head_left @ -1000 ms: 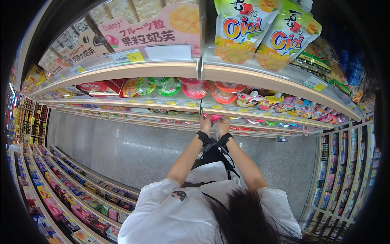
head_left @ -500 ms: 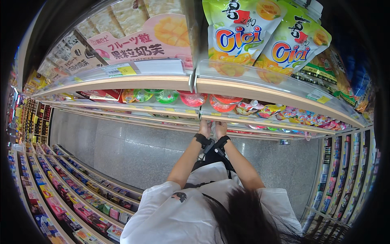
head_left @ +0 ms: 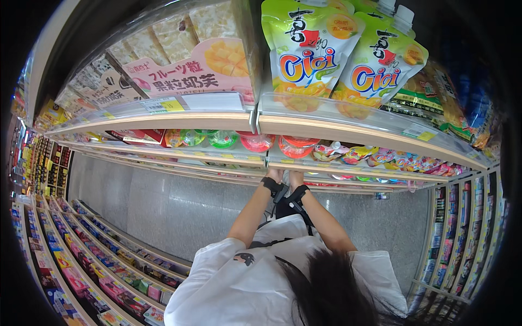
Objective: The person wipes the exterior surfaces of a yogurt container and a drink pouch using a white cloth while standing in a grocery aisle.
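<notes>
Both my arms reach forward to the shelf unit, the wrists close together with black straps round them. My left hand (head_left: 275, 175) and my right hand (head_left: 296, 179) are side by side, partly under the front edge of a lower shelf (head_left: 315, 169). That edge hides my fingers, so what they hold or touch does not show. A small pale patch between the hands is too small to make out. Above them on that shelf are red-lidded cups (head_left: 258, 142), green-lidded cups (head_left: 223, 139) and small colourful pouches (head_left: 380, 157).
The upper shelf edge (head_left: 337, 128) juts out above my hands. It bears green-and-white spouted pouches (head_left: 310, 54) and pink-labelled packs of snack bars (head_left: 185, 65). Shelves of small boxes (head_left: 103, 261) stand behind left, more racks (head_left: 457, 228) at right. Grey tiled floor (head_left: 168, 212) lies between.
My hands sit slightly lower in the picture and farther under the shelf edge, with less of them showing. The upper shelf appears lower and shifted a little left as the view has tilted.
</notes>
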